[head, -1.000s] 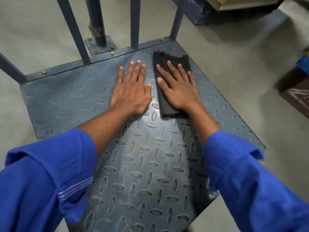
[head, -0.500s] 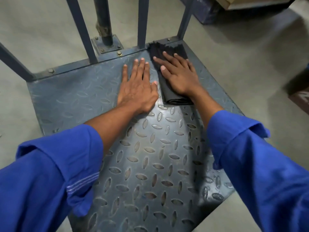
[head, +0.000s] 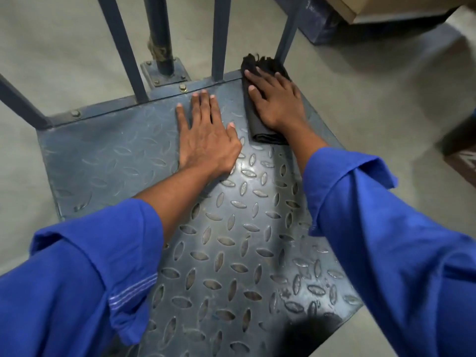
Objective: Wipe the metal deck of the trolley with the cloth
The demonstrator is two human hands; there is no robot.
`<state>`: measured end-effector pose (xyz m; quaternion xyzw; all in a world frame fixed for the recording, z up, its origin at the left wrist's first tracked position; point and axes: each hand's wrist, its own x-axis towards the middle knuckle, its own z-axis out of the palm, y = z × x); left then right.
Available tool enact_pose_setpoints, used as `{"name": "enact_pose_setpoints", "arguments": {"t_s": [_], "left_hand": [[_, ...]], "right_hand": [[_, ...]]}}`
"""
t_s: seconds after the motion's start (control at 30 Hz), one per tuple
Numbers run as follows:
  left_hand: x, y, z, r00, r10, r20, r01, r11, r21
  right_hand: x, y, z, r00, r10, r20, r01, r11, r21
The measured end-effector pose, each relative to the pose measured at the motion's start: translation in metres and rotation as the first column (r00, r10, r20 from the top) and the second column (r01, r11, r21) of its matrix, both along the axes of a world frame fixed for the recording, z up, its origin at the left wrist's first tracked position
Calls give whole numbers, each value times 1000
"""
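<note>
The folded black cloth [head: 266, 135] lies on the far right part of the metal deck [head: 231, 240], its frayed far end bunched into the corner at the foot of the right upright [head: 288, 29]. The right hand [head: 277, 104] presses flat on it, fingers straight and spread, not curled round the fabric. Just beside it, the left hand [head: 206, 140] rests palm down on the bare tread plate, fingers straight and holding nothing, apparently as a brace. Blue sleeves [head: 386, 228] frame the deck, and boxes [head: 360, 11] stand on the floor beyond. The step in hand looks like a wiping stroke at its far limit. The next move probably calls for drawing the cloth back or across along the rear edge under steady pressure, with the left hand lifting out of its path.
</note>
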<state>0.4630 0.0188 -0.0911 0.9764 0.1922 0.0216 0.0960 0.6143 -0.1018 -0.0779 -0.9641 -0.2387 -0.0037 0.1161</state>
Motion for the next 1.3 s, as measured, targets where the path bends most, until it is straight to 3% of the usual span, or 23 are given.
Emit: {"name": "enact_pose_setpoints", "arguments": {"t_s": [0.07, 0.2, 0.23, 0.4, 0.6, 0.77, 1.03, 1.17, 1.3], "left_hand": [[1, 0, -1, 1000, 5, 4, -5, 1000, 16], [2, -1, -1, 1000, 7, -3, -6, 1000, 27], [2, -1, -1, 1000, 10, 0, -10, 1000, 25], [2, 0, -2, 1000, 10, 17, -10, 1000, 28], [4, -1, -1, 1000, 5, 12, -5, 1000, 28], [3, 0, 0, 1000, -2, 7, 2, 1000, 22], [-1, -2, 7, 999, -42, 2, 42, 999, -16], [-15, -5, 8, 987, -160, -3, 159, 987, -15], [-29, -8, 8, 972, -235, -15, 235, 972, -9]], "right_hand": [[-11, 17, -3, 997, -71, -11, 71, 997, 6], [-28, 16, -7, 976, 215, -20, -215, 976, -16], [-21, 9, -6, 975, 221, -19, -221, 975, -8], [-7, -1, -11, 990, -140, -30, 140, 990, -5], [-18, -21, -9, 990, 135, -28, -137, 989, -56], [10, -10, -1, 986, -148, -81, 142, 987, -74], [-79, -25, -6, 998, -15, -57, 12, 999, -52], [-120, -44, -10, 991, -127, -52, 127, 992, -8], [-172, -59, -15, 937, -346, -40, 347, 937, 31]]}}
